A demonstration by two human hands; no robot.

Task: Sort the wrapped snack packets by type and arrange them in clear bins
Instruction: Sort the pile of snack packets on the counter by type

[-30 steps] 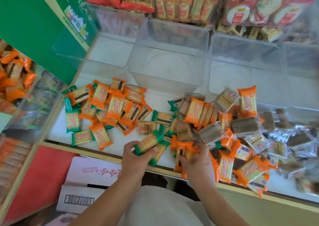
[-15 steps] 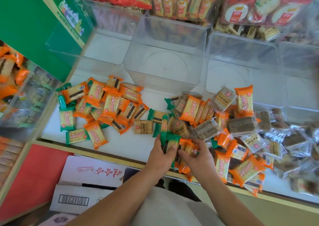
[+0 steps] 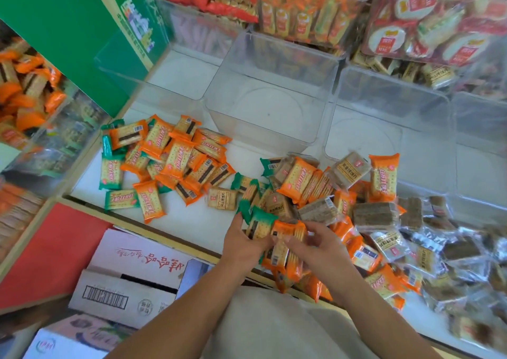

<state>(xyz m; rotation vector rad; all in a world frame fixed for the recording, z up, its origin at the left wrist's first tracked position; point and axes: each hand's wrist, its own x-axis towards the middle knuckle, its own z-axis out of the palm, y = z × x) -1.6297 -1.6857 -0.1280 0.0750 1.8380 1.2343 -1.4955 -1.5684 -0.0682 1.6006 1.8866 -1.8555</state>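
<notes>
Orange and green wrappers make up the loose pile of cracker packets (image 3: 167, 161) at the left of the white worktop (image 3: 197, 221), lying flat and overlapping, well apart from my hands. Below them, off the worktop's edge, a cardboard box (image 3: 131, 273) with a barcode sits on the floor side. Behind the pile stands an empty clear bin (image 3: 274, 90), with another clear bin (image 3: 389, 117) just beside it to the right; filled bins of snacks line the shelf behind.

My left hand (image 3: 241, 246) is curled around a green-ended packet (image 3: 259, 224), thumb on top, fingers under it. Touching it, my right hand (image 3: 321, 251) grips a stack of orange-ended packets (image 3: 285, 251) held on edge, fingers bent over the top; the two hands meet at the near edge of the worktop.

Right of my hands spreads the bigger mixed heap (image 3: 343, 194): orange packets, brown biscuit packets in clear wrap, a few green ones, all jumbled and overlapping. Furthest right lie silver-clear packets (image 3: 452, 243) with dark contents, blurred, so I cannot read their labels.
</notes>
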